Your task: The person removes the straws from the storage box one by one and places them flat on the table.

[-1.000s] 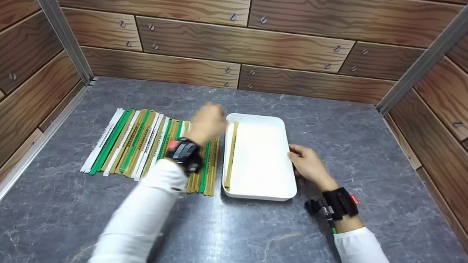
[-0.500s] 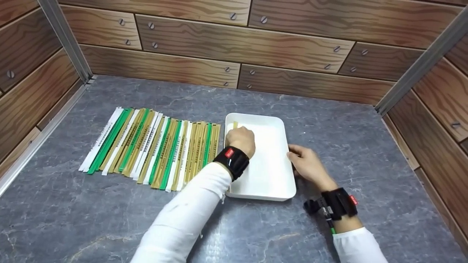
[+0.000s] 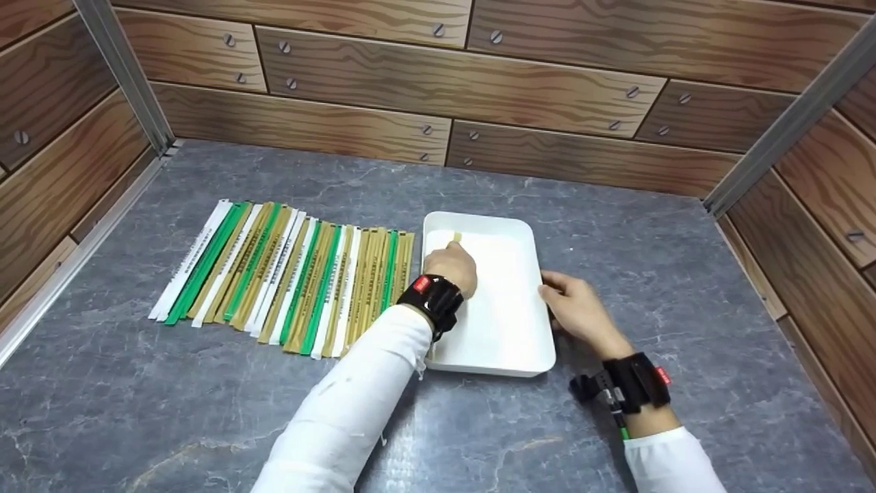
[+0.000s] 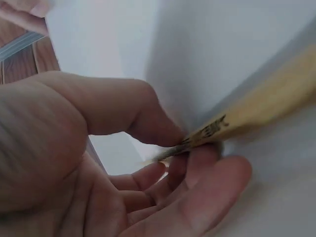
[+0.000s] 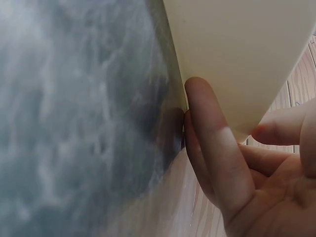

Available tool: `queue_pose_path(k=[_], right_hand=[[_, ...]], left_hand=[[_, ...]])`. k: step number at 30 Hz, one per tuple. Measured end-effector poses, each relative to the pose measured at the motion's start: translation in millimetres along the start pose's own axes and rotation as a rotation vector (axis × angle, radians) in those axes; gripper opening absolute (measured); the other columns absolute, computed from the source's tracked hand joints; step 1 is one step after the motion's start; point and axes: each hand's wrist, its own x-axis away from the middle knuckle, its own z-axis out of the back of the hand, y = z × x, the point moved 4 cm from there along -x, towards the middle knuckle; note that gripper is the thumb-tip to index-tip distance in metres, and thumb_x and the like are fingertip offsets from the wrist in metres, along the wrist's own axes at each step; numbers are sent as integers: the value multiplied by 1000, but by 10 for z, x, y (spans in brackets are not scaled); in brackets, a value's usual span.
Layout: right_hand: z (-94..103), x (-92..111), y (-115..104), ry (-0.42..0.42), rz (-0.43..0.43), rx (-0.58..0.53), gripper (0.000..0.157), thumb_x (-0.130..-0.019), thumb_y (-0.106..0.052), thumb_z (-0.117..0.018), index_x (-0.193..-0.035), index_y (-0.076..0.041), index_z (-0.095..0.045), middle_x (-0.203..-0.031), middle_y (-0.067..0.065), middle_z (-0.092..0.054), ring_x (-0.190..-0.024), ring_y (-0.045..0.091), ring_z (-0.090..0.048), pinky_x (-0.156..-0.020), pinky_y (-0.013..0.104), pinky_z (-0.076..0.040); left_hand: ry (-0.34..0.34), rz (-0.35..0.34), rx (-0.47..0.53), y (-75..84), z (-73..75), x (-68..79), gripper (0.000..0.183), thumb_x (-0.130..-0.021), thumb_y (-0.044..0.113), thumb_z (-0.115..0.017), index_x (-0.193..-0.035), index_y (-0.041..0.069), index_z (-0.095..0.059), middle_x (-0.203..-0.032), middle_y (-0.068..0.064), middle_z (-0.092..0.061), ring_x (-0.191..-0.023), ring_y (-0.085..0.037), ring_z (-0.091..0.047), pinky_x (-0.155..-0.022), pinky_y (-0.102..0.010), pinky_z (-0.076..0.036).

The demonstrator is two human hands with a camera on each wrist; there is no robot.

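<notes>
A white rectangular tray (image 3: 503,287) stands on the grey tabletop. Inside its left part, my left hand (image 3: 450,267) pinches a slim brown paper-wrapped stick (image 4: 266,101) with dark print, thumb on one side and fingers on the other. In the head view only the far tip of that stick shows past the knuckles. At the tray's right side, my right hand (image 3: 578,308) holds the wall; its thumb (image 5: 276,131) is at the rim and its fingers lie along the outside. Left of the tray lies a row of similar wrapped sticks (image 3: 274,274) in white, green and brown.
The row of sticks reaches almost to the tray's left wall. Wood-patterned panels (image 3: 356,89) enclose the back and both sides, with metal posts (image 3: 133,82) at the corners. Each wrist wears a black camera strap (image 3: 636,383).
My left hand has come from above the row into the tray. Over the last half second the brown stick's tip has shifted right inside it. The right hand stays put.
</notes>
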Motion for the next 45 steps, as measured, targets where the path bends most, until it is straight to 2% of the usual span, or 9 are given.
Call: queue_pose_path(k=[5, 11, 17, 20, 23, 27, 33, 39, 45], right_hand=[[7, 3, 20, 6, -1, 10, 50, -108, -17, -49, -151, 7, -45, -130, 30, -64, -85, 19, -71, -64, 31, -62], [3, 2, 13, 6, 8, 7, 49, -108, -17, -50, -151, 7, -46, -128, 30, -65, -82, 18, -70, -62, 32, -62], [-2, -7, 8, 15, 1, 0, 49, -107, -17, -50, -150, 6, -48, -126, 29, -66, -78, 17, -70, -60, 32, -62], [4, -9, 14, 11, -11, 13, 49, -108, -17, -49, -151, 5, -47, -128, 27, -66, -79, 17, -70, -61, 32, -62], [11, -6, 15, 7, -21, 16, 49, -108, -18, -48, -152, 4, -46, -129, 26, -65, -82, 18, -71, -63, 33, -63], [20, -7, 17, 5, -24, 8, 49, -108, -17, -47, -152, 4, -46, -128, 27, -65, -83, 19, -71, -64, 33, -63], [18, -9, 31, 8, -35, 9, 49, -108, -17, -47, -152, 5, -46, -128, 27, -65, -84, 19, -71, -65, 33, -63], [8, -10, 32, 12, -35, 23, 49, -108, -17, -47, -152, 5, -46, -128, 27, -66, -85, 19, -71, -65, 33, -63], [22, -9, 21, 19, -24, 33, 49, -108, -18, -48, -152, 5, -47, -128, 27, -66, -85, 19, -71, -65, 32, -63]], left_hand=[[-40, -46, 156, -1, 94, 38, 50, -95, 22, -65, -135, -1, -45, -119, -19, -69, -106, -28, -69, -87, -37, -59], [-74, -178, 542, -123, 392, 185, 55, -98, 15, -57, -145, -3, -33, -118, -20, -64, -80, -27, -68, -67, -37, -62], [-5, -260, 890, -545, 597, 339, 38, -102, 9, -53, -137, 1, -40, -118, -17, -61, -76, -19, -57, -66, -30, -55], [36, -231, 942, -801, 598, 318, 39, -101, 7, -53, -138, 0, -44, -124, -19, -61, -84, -21, -59, -71, -33, -58], [18, -173, 990, -1020, 509, 263, 45, -100, 4, -52, -144, -2, -44, -133, -20, -56, -94, -25, -61, -76, -36, -62], [-6, -117, 982, -1165, 318, 187, 49, -96, -1, -50, -144, -7, -45, -123, -20, -60, -82, -24, -63, -72, -38, -64], [65, -145, 737, -1086, 103, 106, 24, -87, 1, -52, -108, -6, -61, -88, -14, -63, -51, -16, -57, -50, -31, -56], [95, -100, 557, -979, 0, 98, 6, -87, 1, -54, -86, 5, -57, -83, -14, -65, -64, -25, -60, -54, -34, -49], [83, -81, 475, -918, -32, 108, 23, -87, -4, -55, -70, 11, -50, -81, -12, -63, -68, -26, -62, -56, -36, -52]])
